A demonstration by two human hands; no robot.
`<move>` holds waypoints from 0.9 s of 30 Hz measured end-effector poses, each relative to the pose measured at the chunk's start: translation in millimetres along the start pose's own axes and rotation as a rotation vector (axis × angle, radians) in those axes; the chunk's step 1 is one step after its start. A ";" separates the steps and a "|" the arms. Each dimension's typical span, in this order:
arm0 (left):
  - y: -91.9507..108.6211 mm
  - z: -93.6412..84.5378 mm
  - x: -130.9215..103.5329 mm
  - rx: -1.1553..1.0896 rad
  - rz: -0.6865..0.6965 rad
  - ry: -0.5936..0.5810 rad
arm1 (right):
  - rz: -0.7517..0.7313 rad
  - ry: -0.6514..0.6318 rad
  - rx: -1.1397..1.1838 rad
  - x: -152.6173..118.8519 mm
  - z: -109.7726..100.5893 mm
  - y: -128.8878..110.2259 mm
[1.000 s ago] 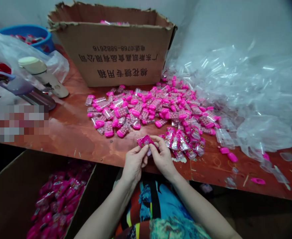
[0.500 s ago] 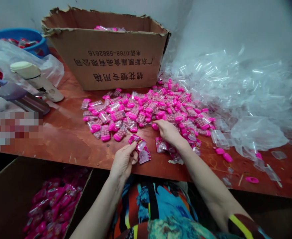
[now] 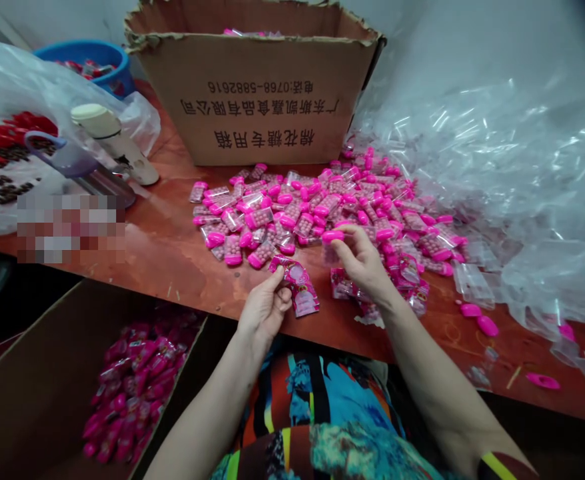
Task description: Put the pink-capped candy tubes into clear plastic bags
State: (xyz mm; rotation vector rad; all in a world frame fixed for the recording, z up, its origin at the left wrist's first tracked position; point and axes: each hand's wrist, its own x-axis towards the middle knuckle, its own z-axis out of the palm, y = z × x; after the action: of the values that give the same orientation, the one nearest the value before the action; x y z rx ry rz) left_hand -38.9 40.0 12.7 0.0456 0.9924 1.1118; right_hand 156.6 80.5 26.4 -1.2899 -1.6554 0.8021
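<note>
I record the left hand (image 3: 265, 301) pinching the upper left edge of a pink printed sachet (image 3: 305, 293), its lower end over the red-brown tabletop (image 3: 157, 250); whether the sachet's mouth gapes I cannot tell. I find the right hand (image 3: 367, 261) pinching a pink-capped clear bottle (image 3: 332, 252) near its cap, in front of the heap of similar bottles (image 3: 262, 217) and near the loose sachets (image 3: 407, 270). Sound handling, in my judgement, calls for a light hold that spares the thin film, the bottle aligned with the sachet, and knuckles clear of the loose packets.
</note>
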 end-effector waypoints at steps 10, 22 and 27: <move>-13.2 3.5 -7.0 0.091 0.056 -0.077 | 0.314 0.071 0.381 -73.7 60.2 -1.8; -20.5 -3.5 -8.3 0.256 0.024 -0.211 | 0.446 0.009 0.661 -73.2 58.4 -11.5; -26.6 -2.5 -10.5 0.336 -0.011 -0.245 | 0.429 -0.005 0.615 -74.7 59.6 -5.8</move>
State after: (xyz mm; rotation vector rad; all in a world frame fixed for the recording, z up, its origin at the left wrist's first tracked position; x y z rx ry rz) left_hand -22.2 18.0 5.0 0.4376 0.9465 0.8949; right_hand 106.8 8.0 -11.5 -1.1907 -1.0061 1.4358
